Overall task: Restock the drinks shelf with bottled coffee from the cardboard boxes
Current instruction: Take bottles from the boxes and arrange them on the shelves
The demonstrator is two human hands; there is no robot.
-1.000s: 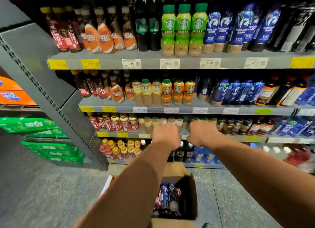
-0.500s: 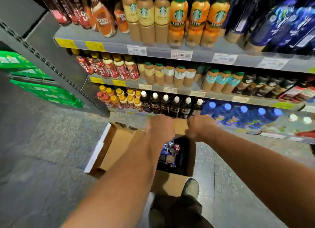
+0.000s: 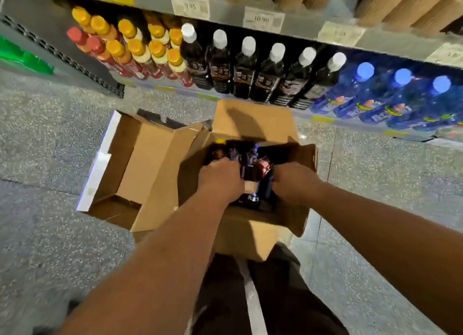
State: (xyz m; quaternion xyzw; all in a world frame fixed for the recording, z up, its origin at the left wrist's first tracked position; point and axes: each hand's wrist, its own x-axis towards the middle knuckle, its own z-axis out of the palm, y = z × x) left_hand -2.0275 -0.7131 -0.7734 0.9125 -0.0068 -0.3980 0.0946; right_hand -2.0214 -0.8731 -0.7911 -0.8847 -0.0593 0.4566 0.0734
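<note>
An open cardboard box (image 3: pixel 253 120) stands on the floor in front of the bottom shelf, with several dark coffee bottles (image 3: pixel 263 168) packed inside. Both my hands are down inside it. My left hand (image 3: pixel 221 181) curls over a dark bottle (image 3: pixel 248 170) on the box's left side. My right hand (image 3: pixel 293 181) is curled round a dark blue-labelled bottle (image 3: pixel 265 188) on the right side; its fingertips are hidden. The bottom shelf holds a row of dark bottles with white caps (image 3: pixel 244 71).
A second cardboard box (image 3: pixel 150 164), with nothing visible in it, lies open against the left side of the first. Orange- and red-capped bottles (image 3: pixel 140 56) and blue bottles (image 3: pixel 375 91) fill the bottom shelf. A grey shelf upright (image 3: pixel 62 56) runs at the left. My legs (image 3: pixel 250 297) are below the box.
My view has tilted down from the upper shelves to the floor. Both hands have dropped from the shelf front into the box and closed on bottles.
</note>
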